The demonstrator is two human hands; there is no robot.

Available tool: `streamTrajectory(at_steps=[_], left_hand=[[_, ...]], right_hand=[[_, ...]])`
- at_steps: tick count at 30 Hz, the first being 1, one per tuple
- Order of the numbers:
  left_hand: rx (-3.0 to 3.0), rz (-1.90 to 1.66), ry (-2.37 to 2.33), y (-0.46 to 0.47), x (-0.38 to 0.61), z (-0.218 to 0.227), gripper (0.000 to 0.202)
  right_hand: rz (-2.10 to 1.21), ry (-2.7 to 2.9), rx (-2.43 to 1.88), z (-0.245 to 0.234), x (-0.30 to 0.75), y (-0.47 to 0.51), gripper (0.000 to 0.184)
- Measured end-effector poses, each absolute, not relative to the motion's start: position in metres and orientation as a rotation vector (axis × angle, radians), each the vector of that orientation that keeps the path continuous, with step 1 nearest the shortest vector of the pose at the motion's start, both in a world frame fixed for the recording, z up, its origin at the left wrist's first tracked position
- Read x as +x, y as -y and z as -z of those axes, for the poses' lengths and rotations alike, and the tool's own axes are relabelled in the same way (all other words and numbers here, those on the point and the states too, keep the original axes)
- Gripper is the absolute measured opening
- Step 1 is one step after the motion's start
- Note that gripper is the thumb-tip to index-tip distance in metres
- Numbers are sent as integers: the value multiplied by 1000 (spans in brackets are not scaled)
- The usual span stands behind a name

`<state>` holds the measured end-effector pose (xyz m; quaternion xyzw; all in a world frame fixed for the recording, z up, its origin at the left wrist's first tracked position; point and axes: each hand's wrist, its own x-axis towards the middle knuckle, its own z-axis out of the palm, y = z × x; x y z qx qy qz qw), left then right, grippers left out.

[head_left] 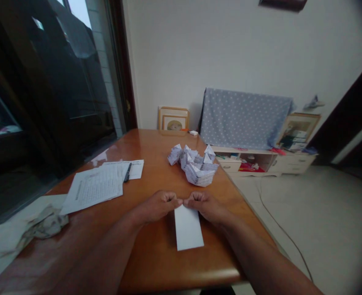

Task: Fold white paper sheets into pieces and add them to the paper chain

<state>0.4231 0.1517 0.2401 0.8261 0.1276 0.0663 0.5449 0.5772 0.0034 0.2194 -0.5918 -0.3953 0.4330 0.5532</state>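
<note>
A narrow white sheet of paper (188, 229), seemingly folded, extends toward me above the front of the wooden table. Its far edge is pinched between the thumb and curled fingers of my left hand (164, 203) on the left corner. My right hand (206, 205) grips the same edge from the right, and the two thumb tips almost meet. Just beyond my hands stand several folded paper boats (199, 166) made from printed sheets, bunched together. The undersides of my fingers and the paper's back are hidden.
Printed sheets (99, 186) with a black pen (127, 173) lie on the left of the table (150, 147). A crumpled cloth (47, 223) is nearer. Framed pictures (173, 119) lean at the far end. A low cabinet (287, 164) and a cable (279, 225) are to the right.
</note>
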Motion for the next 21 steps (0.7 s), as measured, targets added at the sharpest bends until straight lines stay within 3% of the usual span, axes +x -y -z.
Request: streamTrajectory(at_steps=[21], left_hand=[[1637, -303, -334, -156, 423, -241, 26]], right_hand=[[-926, 974, -1369, -219, 589, -4, 34]])
